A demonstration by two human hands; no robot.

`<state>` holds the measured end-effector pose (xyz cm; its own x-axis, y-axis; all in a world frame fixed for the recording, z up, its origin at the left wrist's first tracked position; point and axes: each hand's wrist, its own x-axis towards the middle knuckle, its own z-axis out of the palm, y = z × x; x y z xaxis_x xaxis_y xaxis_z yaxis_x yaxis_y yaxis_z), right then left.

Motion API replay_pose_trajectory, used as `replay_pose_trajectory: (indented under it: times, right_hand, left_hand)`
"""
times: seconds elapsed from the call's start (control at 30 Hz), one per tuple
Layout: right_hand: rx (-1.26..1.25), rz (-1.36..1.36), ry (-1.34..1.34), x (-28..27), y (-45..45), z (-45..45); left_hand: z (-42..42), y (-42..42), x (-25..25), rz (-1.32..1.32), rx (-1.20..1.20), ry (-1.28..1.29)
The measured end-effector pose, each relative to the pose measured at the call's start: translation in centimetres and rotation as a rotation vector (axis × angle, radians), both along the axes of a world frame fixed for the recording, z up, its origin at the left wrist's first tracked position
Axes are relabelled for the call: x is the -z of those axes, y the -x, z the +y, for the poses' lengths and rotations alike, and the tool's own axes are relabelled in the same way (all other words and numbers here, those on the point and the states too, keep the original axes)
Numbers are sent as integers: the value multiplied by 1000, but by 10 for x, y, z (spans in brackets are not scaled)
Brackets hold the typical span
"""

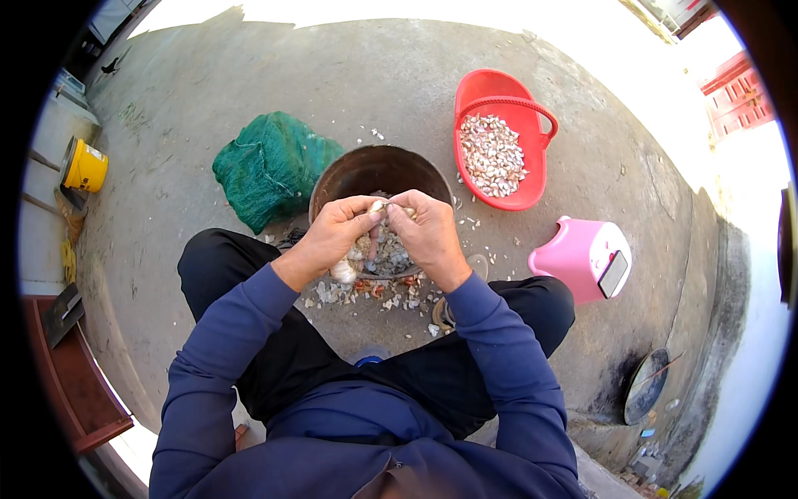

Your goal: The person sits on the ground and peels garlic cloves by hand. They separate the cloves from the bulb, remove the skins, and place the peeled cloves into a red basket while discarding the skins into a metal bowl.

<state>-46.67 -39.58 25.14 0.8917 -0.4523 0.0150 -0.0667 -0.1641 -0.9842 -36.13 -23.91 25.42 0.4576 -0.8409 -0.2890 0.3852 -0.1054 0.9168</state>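
Observation:
Both my hands meet above the near part of a dark metal tub (430,171). My left hand (340,231) pinches a piece of garlic (378,206) between thumb and fingers. Below its palm hang more whitish garlic bulbs (345,269), partly covered by the hand. My right hand (430,234) grips the same piece from the other side, thumb and forefinger touching it. A few pale cloves (409,212) show by the right fingers. Inside the tub lies a heap of papery garlic skins (391,252); my hands hide part of it.
A green mesh sack (268,165) sits left of the tub. Beyond it on the right, a red handled basket (535,181) holds many loose garlic cloves (492,156). A pink stool (564,256) bears a phone (613,274). Skin scraps (324,293) litter the concrete floor (386,81).

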Motion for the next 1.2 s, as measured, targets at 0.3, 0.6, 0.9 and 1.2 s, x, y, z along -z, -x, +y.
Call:
replay_pose_trajectory:
  times: [0.3, 0.6, 0.9, 1.2]
  right_hand:
    - [16, 234, 188, 17, -4, -13]
    - [-145, 99, -639, 1, 0, -15]
    - [-112, 106, -440, 9, 0, -13]
    - [-145, -68, -274, -8, 4, -5]
  left_hand:
    - [0, 3, -13, 81, -50, 57]
    - [5, -2, -12, 75, -15, 37]
    - [4, -3, -14, 156, 6, 33]
    - [4, -4, -5, 29, 13, 55]
